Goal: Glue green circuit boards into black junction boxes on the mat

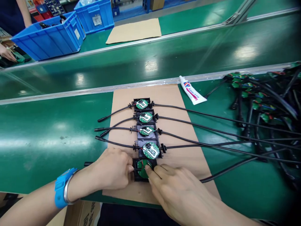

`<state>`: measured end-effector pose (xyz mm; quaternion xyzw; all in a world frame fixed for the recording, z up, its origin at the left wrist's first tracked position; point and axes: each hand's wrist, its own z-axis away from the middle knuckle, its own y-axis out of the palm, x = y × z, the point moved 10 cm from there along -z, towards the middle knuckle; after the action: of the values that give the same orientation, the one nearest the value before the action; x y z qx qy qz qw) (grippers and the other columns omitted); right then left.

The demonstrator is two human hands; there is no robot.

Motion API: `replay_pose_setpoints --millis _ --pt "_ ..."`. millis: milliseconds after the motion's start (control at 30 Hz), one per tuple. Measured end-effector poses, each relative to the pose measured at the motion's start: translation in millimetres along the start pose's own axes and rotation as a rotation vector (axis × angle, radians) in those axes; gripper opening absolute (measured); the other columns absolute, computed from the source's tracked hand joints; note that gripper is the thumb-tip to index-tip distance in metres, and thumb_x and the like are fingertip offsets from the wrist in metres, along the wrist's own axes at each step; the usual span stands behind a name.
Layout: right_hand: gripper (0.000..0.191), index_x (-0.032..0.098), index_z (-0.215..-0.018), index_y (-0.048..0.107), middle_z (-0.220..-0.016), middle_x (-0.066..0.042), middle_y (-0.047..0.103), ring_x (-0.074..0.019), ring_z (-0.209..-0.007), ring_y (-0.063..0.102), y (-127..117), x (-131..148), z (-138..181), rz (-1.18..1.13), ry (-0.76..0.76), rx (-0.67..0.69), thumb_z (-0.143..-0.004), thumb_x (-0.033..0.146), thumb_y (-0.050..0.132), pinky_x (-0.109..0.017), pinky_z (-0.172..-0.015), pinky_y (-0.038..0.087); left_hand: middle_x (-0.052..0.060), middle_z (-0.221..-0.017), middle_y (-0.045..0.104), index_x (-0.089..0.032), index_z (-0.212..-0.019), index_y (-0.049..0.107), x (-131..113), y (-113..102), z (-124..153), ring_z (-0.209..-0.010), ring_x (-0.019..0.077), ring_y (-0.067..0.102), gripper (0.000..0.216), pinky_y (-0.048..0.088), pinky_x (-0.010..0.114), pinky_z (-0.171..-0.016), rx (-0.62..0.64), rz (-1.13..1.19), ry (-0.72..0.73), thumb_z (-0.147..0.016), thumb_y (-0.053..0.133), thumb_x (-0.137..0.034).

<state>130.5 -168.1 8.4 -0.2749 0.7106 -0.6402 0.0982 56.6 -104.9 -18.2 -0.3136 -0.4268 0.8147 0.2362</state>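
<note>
Five-part detail aside, a column of small black plastic housings lies before me, each holding a round green circuit board with black cables at both sides. In the nearest housing (138, 179) sits a green circuit board (141, 169) without the white paste seen on the others. My left hand (115, 168) is closed at this housing's left side, pinching the short black cable (88, 164), whose end sticks out behind the hand. My right hand (175, 185) has its fingers together, with fingertips pressed on the board's right part. A long cable (211, 178) emerges beyond the right hand; its junction is hidden.
Cardboard (127, 193) lies under the housings on the green bench. A white paste tube (192, 91) lies behind right, near a heap of cabled boards (265, 103). Blue bins (54, 39) stand across a metal rail, with another person's hand (8, 53) at far left.
</note>
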Motion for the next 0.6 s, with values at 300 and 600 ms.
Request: replay_pose_setpoints --millis 300,600 --pt "0.028 0.013 -0.100 0.068 -0.072 0.000 0.066 -0.0161 -0.061 0.061 -3.3 0.8 -3.0 -0.036 0.002 -0.011 -0.072 0.016 0.063 -0.033 -0.049 0.033 0.018 -0.124 0.062 -0.004 -0.129 0.051 -57.1 12.6 61.9 -0.109 0.0272 0.064 0.047 0.055 0.033 -0.085 -0.481 -0.492 0.259 -0.085 0.036 -0.008" --pt "0.028 0.016 -0.110 0.061 -0.083 -0.004 0.069 -0.0207 -0.069 0.065 0.8 -7.8 -0.2 -0.158 0.073 0.123 -0.084 0.019 0.050 -0.033 -0.057 0.043 0.023 -0.122 0.062 -0.003 -0.125 0.056 -49.7 21.4 41.9 -0.103 0.0301 0.066 0.054 0.058 0.037 -0.080 -0.252 -0.370 0.168 -0.074 0.048 -0.017"
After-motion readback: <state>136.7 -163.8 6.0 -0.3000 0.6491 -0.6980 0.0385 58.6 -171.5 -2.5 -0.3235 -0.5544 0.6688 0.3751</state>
